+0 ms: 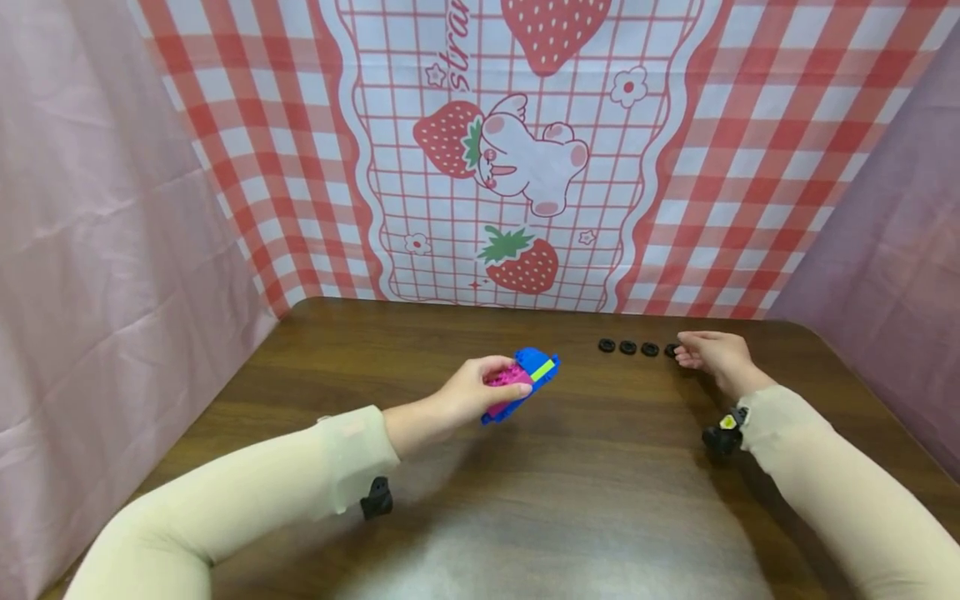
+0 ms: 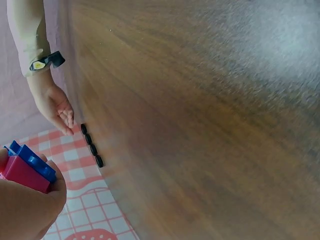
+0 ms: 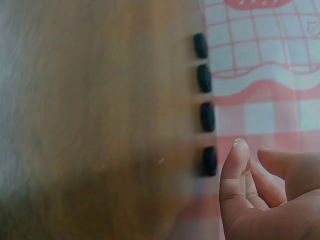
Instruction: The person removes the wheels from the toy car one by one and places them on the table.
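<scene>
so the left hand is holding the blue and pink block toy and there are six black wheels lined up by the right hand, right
Not quite: there are four black wheels in the row, not six. The right wrist view shows all four in a line along the far edge of the table. The rest holds: the left hand grips the blue and pink block toy, and the right hand is at the row's end.

Head view looks down across the table (image 1: 600,467) — both wrist views skim it closely, sharing the black wheels (image 3: 205,102).

Strawberry-print backdrop (image 1: 517,150), pink side curtains (image 1: 112,250)
</scene>
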The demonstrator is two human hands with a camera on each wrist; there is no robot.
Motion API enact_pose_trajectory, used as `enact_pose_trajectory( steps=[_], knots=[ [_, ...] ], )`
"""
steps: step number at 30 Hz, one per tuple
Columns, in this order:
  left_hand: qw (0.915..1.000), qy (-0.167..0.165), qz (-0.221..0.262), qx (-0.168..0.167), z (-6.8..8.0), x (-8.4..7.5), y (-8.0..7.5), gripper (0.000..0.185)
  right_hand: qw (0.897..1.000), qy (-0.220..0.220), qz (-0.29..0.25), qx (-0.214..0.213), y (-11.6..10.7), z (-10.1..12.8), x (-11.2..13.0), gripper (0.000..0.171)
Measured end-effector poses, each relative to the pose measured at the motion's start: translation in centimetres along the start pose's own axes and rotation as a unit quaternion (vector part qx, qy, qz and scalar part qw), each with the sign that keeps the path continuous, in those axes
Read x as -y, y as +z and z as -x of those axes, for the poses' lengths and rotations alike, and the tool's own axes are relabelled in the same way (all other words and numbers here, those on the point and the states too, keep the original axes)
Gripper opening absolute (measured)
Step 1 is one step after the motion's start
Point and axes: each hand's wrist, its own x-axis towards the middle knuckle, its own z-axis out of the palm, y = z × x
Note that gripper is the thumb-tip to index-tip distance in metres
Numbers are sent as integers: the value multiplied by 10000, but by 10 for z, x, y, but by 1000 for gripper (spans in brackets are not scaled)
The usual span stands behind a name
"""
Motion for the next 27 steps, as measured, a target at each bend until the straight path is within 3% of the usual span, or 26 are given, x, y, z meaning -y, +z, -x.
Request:
enact_pose_trajectory(
  steps=[8, 15, 20, 27],
  knots=[
    [9999, -76, 31, 132, -6, -7, 1, 41, 9982, -278, 449, 285, 16, 10, 23, 48],
    [9998, -22, -111, 171, -13, -8, 1, 44, 9963, -355, 171, 762, 37, 30, 45, 43],
    [9995, 40, -287, 158, -17, -10, 0, 45, 9928, -560, 287, 1016, 58, 48, 56, 39],
    [9990, 150, -378, 182, -21, -11, 0, 44, 9804, -779, 337, 1776, 90, 70, 64, 57]
  ],
)
